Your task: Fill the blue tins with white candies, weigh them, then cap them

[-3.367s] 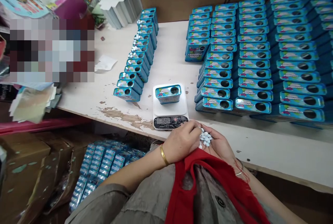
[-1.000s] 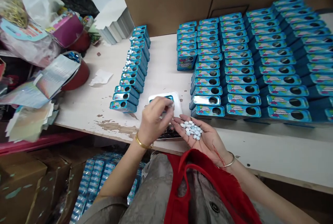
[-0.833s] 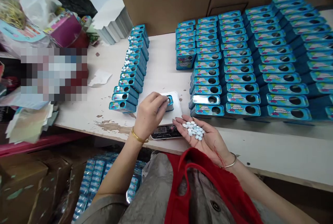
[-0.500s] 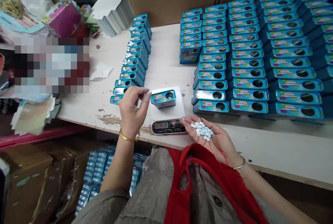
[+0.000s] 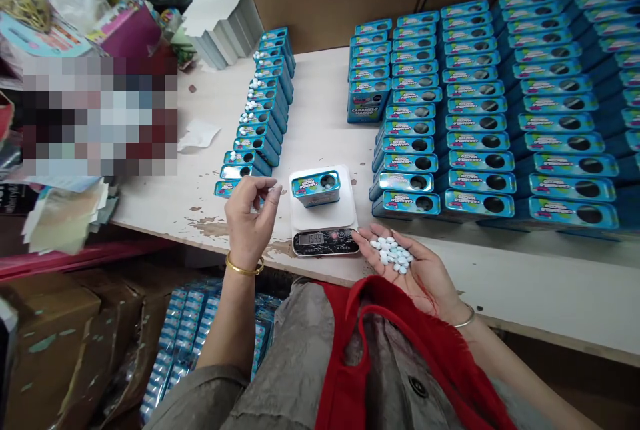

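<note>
My right hand lies palm up at the table's front edge, cupping several pale blue oval mints. My left hand is raised beside the scale, its fingertips pinched together, and nothing shows between them. Between my hands stands a digital kitchen scale, its display reading about 154.9. A blue "Caramelo" mint tin sits on its white platform, with a round window in the lid and pale mints showing inside. A row of similar tins runs behind my left hand, some with mints on top.
A large block of blue tins fills the table's right side. Cardboard boxes and packed tins lie below the table's front edge. Plastic bags and papers crowd the upper left, partly pixelated.
My left hand has moved left, away from the tin on the scale, and the reading has risen. My right hand has stayed open under the mints.
</note>
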The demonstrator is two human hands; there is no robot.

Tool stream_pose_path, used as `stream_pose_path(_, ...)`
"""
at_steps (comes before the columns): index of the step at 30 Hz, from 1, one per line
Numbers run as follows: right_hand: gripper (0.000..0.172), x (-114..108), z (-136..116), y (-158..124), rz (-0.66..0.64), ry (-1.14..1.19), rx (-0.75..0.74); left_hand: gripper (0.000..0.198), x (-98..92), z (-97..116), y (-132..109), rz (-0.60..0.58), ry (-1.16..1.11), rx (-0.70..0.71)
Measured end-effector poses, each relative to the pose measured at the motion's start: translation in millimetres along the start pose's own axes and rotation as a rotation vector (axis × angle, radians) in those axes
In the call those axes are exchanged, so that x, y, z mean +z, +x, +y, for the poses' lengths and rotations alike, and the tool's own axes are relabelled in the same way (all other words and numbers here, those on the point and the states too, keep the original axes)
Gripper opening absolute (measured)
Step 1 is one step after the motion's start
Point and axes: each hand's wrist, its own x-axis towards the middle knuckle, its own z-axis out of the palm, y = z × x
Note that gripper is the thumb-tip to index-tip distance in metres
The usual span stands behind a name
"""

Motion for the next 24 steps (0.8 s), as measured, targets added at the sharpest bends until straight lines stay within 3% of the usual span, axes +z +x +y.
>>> stream_pose_path(4, 0.032, -0.3, -0.4, -0.7, -0.008, -0.003, 0.011, 0.009, -1.0, 1.1, 1.7, -0.002, -0.008, -0.003)
stream_pose_path(8, 0.029, 3.2, 3.1, 0.1, -0.027, -0.018, 0.044, 0.005, 6.7, 22.1, -6.4, -0.034, -0.057, 0.060)
stream_pose_path(11, 0.026, 4.5, 9.3, 4.2, -0.087, -0.027, 0.129, 0.007, 20.8, 47.3, -20.7, -0.257, -0.116, 0.219)
stream_pose_path(14, 0.025, 2.8, 13.9, 8.9, -0.132, -0.025, 0.179, 0.028, 30.3, 57.8, -27.5, -0.411, 0.014, 0.381)
stream_pose_path(17, 0.024, 0.4, 13.7, 10.4, -0.132, -0.043, 0.187, 0.063, 26.4, 42.5, -14.8, -0.310, 0.234, 0.332)
stream_pose_path(18, 0.025, -0.2, 12.9, 10.4, -0.127, -0.047, 0.190, 0.067, 23.3, 33.8, -6.4, -0.303, 0.285, 0.305)
stream_pose_path(22, 0.023, -0.5, 10.4, 11.2, -0.111, -0.051, 0.186, 0.040, 19.6, 4.2, 38.5, -0.484, 0.313, 0.339)
stream_pose_path(24, 0.022, 0.0, 10.0, 12.4, -0.123, -0.052, 0.177, 0.032, 30.0, -1.2, 64.9, -0.486, 0.307, 0.366)
